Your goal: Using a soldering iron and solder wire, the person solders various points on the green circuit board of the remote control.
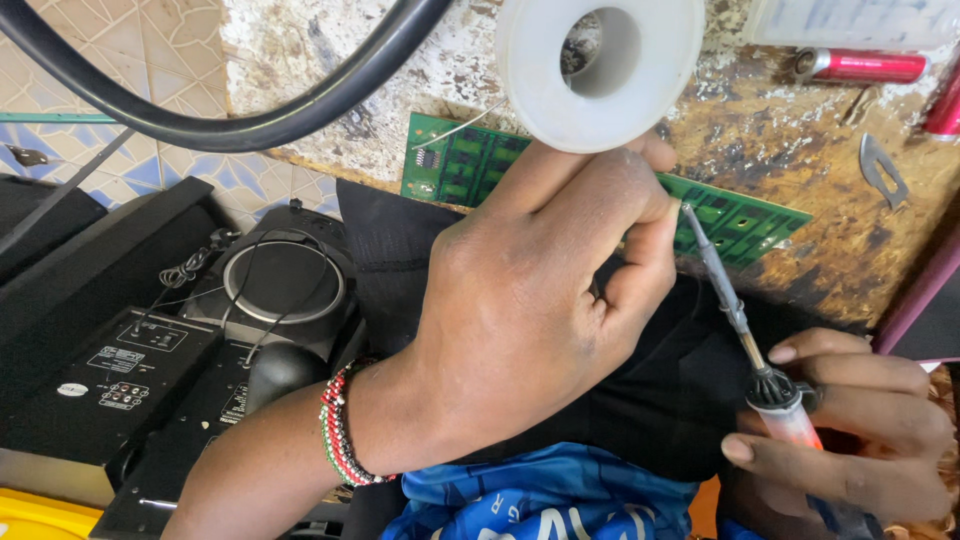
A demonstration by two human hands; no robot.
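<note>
We hold a white solder spool (598, 68) up in our left hand (530, 300), fingers curled shut around its lower edge, and a thin strand of solder wire (470, 124) runs off it down toward the green circuit board (745, 222) that lies on the scarred, stained wooden bench (830, 260). Our right hand (860, 440) is closed around the orange handle of a soldering iron (735, 315), whose tip rests at the near edge of the board, just beside our left fingertips. Judging by this, the soldering is in progress rather than finished: iron and wire are both brought to the board, but our left hand covers the middle of it, so we cannot tell which joints are made and which are left. A black cloth (400, 250) lies under our wrist, which wears a beaded bracelet (340, 425). A thick black cable (250, 125) arcs across the top, clear of the board. Below to the left sits a black speaker unit (270, 290) with thin wires on it. On the bench to the right lie a red cylinder (860, 66) and a small metal blade (882, 168), both well apart from the iron. What crowds the work most is our own left hand and the spool above it.
</note>
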